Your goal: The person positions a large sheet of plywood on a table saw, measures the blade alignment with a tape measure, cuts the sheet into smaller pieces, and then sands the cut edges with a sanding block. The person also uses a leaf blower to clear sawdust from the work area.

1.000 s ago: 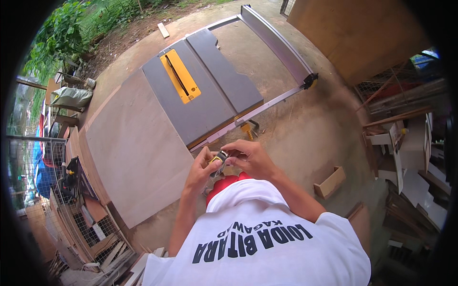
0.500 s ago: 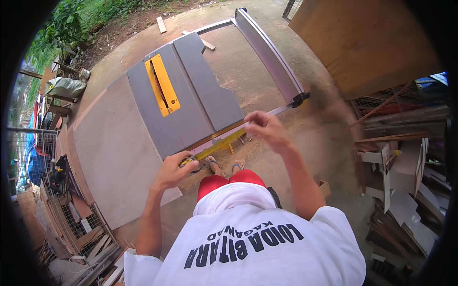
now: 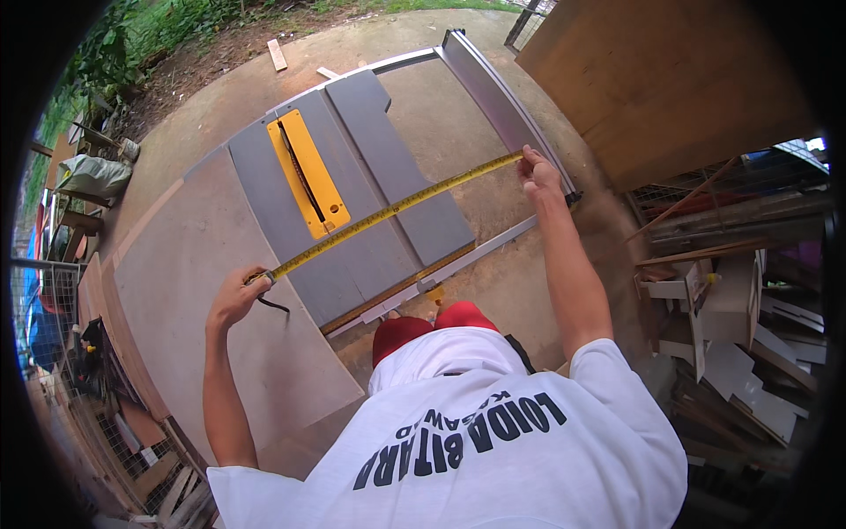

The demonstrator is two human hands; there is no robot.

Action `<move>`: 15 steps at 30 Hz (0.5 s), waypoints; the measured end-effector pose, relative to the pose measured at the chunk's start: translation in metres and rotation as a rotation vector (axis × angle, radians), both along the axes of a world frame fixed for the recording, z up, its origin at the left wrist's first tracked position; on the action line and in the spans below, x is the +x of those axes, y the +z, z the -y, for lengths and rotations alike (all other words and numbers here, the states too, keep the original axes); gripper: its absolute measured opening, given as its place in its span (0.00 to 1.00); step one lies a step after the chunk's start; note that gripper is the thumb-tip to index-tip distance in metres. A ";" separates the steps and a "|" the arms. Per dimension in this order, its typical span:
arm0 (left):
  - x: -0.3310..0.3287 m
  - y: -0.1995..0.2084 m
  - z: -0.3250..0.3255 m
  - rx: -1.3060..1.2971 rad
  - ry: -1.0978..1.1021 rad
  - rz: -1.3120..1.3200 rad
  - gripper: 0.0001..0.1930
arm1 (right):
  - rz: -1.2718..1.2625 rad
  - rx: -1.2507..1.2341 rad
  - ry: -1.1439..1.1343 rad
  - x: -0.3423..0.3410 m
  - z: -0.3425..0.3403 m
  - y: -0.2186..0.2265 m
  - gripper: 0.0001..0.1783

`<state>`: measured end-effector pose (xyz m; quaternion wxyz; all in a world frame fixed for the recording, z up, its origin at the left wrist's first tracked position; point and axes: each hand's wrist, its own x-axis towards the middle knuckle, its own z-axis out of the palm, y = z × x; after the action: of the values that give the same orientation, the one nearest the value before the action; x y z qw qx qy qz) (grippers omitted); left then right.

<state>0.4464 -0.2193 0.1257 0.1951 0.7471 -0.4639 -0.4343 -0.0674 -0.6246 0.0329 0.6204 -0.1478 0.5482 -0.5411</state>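
Note:
A yellow tape measure [image 3: 388, 212] is stretched across a grey table saw top [image 3: 370, 273]. Its case is gripped by my left hand [image 3: 238, 295], above the pale board beside the saw, with a dark strap dangling below. My right hand [image 3: 542, 174] pinches the blade's free end close to the metal rip fence [image 3: 493, 97]. Between the hands, the blade crosses just below the yellow throat plate [image 3: 308, 172], where a dark saw blade shows in the slot. Whether the tape's end touches the fence is hidden by my fingers.
Left of the saw lies a large pale board [image 3: 194, 273]. A big brown panel [image 3: 670, 79] leans at the upper right, above stacked offcuts [image 3: 749, 379]. Wire mesh and more scrap wood [image 3: 141, 441] line the left side. A small wood piece [image 3: 278, 55] lies on the far ground.
My hands have moved apart and forward, drawing the tape out much longer. The tape now spans the saw top instead of hanging along its near edge. My body leans closer to the saw.

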 end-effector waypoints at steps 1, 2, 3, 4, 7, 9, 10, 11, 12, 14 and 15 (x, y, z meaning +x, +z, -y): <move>0.014 -0.008 0.002 -0.014 0.014 -0.011 0.18 | 0.023 0.003 0.029 0.016 0.000 -0.002 0.09; 0.028 -0.021 0.005 -0.031 0.021 -0.029 0.18 | 0.039 0.003 0.051 0.023 0.003 -0.007 0.08; 0.036 -0.027 0.008 -0.042 0.032 -0.043 0.18 | 0.059 0.008 0.076 0.037 0.001 -0.006 0.07; 0.041 -0.033 0.011 -0.059 0.042 -0.039 0.18 | 0.075 0.034 0.067 0.047 -0.002 -0.005 0.07; 0.042 -0.048 0.029 -0.038 0.042 -0.023 0.17 | 0.013 0.055 0.127 0.055 -0.001 -0.009 0.06; 0.042 -0.058 0.033 -0.003 0.074 -0.037 0.17 | -0.030 0.075 0.233 0.079 -0.014 -0.007 0.07; 0.041 -0.062 0.035 0.014 0.088 -0.045 0.17 | -0.075 0.081 0.293 0.089 -0.020 -0.006 0.08; 0.041 -0.064 0.037 0.038 0.104 -0.060 0.17 | -0.117 0.086 0.354 0.099 -0.025 -0.003 0.09; 0.041 -0.066 0.040 0.058 0.117 -0.076 0.17 | -0.182 0.068 0.427 0.107 -0.029 0.003 0.10; 0.037 -0.068 0.051 0.089 0.140 -0.102 0.17 | -0.312 0.036 0.570 0.114 -0.031 0.012 0.12; 0.034 -0.067 0.058 0.099 0.151 -0.113 0.17 | -0.340 0.003 0.594 0.109 -0.023 0.011 0.13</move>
<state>0.4800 -0.2775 0.0583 0.2159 0.7631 -0.3723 -0.4822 0.0418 -0.6011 0.0442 0.6509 -0.3881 0.5775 -0.3036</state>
